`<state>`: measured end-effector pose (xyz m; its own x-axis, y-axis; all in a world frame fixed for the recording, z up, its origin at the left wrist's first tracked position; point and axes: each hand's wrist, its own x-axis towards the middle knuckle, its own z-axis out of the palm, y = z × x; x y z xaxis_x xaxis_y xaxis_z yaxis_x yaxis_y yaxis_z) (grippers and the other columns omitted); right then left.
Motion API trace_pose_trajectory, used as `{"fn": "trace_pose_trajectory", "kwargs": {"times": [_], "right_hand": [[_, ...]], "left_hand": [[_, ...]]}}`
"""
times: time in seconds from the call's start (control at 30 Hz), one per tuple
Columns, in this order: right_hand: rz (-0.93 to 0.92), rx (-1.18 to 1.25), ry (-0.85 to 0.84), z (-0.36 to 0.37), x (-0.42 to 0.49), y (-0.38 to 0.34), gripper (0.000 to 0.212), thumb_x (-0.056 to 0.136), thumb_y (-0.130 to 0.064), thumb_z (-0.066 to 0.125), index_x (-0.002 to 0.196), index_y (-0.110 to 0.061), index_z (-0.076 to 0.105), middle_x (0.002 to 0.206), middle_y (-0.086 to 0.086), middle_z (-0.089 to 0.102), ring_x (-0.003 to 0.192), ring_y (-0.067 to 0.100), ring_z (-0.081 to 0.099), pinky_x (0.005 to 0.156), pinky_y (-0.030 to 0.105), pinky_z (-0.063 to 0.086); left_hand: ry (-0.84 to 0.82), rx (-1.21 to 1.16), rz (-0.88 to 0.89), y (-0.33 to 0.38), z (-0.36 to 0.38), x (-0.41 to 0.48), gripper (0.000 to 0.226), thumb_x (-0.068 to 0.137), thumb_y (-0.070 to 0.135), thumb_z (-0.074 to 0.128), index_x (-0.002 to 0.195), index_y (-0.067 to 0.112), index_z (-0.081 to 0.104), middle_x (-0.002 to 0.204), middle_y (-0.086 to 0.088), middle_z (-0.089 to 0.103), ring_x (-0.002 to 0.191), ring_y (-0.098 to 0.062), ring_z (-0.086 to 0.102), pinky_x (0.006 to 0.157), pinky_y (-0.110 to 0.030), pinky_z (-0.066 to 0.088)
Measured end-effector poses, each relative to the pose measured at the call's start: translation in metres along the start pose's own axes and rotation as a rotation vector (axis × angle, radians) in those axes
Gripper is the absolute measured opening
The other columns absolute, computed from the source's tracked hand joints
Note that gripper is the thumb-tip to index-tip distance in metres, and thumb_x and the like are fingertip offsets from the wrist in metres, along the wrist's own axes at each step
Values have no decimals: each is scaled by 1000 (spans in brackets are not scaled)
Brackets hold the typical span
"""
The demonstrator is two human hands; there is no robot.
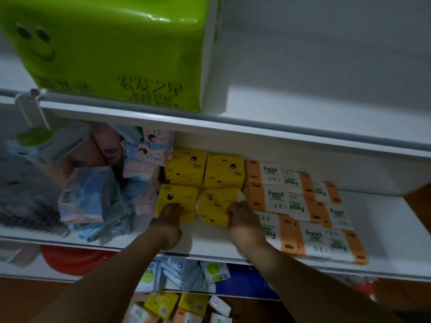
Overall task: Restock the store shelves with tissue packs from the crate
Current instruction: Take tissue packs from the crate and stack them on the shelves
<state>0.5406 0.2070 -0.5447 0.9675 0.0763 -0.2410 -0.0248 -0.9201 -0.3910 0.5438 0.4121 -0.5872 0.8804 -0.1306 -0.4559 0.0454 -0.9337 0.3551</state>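
Observation:
Several yellow tissue packs with cartoon faces sit on the middle white shelf. My left hand presses its fingers on the front left yellow pack. My right hand grips the front right yellow pack at its right side. Two more yellow packs stand just behind them. Below, between my arms, the crate holds more packs in yellow, white and green.
Orange-and-white Facial packs lie in rows right of the yellow ones. A loose heap of blue and pink packs fills the shelf's left side. A big green pack stands on the upper shelf. A red object lies under the shelf.

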Motion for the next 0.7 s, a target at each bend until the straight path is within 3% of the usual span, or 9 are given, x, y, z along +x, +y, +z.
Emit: {"fn": "trace_pose_trajectory", "kwargs": {"times": [0.1, 0.2, 0.33, 0.43, 0.57, 0.7], "right_hand": [[79, 39, -73, 10, 10, 0, 24, 93, -5, 42, 114, -6, 53, 119, 14, 50, 106, 30, 53, 78, 31, 41], [220, 100, -186, 18, 21, 0, 16, 94, -10, 41, 107, -10, 49, 123, 16, 49, 109, 28, 51, 87, 32, 46], [214, 83, -297, 6, 11, -5, 62, 92, -16, 46, 147, -15, 19, 152, 15, 21, 133, 34, 36, 103, 34, 40], [116, 160, -325, -14, -16, -11, 55, 93, -22, 46, 145, -16, 30, 142, 14, 37, 123, 32, 46, 101, 34, 43], [104, 186, -363, -54, -55, -23, 42, 96, -22, 46, 134, -5, 46, 138, 15, 46, 121, 29, 47, 99, 29, 42], [116, 199, -349, -98, -103, -33, 46, 98, -28, 45, 142, -13, 39, 147, 9, 38, 129, 23, 43, 98, 23, 35]], "left_hand": [[-12, -33, -24, 1, -3, 7, 71, 90, 20, 49, 149, 16, 9, 156, -6, -1, 140, -27, 24, 107, -37, 32], [-14, 9, 23, 2, -4, 6, 73, 91, 20, 50, 149, 14, 7, 157, -7, -4, 145, -26, 9, 112, -34, 25], [-53, 117, 47, 4, -8, -12, 79, 89, 34, 45, 150, 16, -2, 158, -9, -10, 146, -29, -5, 116, -37, 18], [-82, 118, 60, 15, -22, -33, 78, 92, 34, 47, 150, 16, -2, 158, -12, -7, 146, -32, -4, 117, -37, 14], [-69, 76, 109, 39, -52, -67, 77, 92, 35, 51, 151, 16, 4, 158, -12, -4, 146, -30, 0, 115, -37, 15], [-90, 78, 168, 60, -82, -114, 78, 93, 39, 51, 151, 19, 3, 158, -11, -6, 146, -29, -3, 117, -39, 13]]}}
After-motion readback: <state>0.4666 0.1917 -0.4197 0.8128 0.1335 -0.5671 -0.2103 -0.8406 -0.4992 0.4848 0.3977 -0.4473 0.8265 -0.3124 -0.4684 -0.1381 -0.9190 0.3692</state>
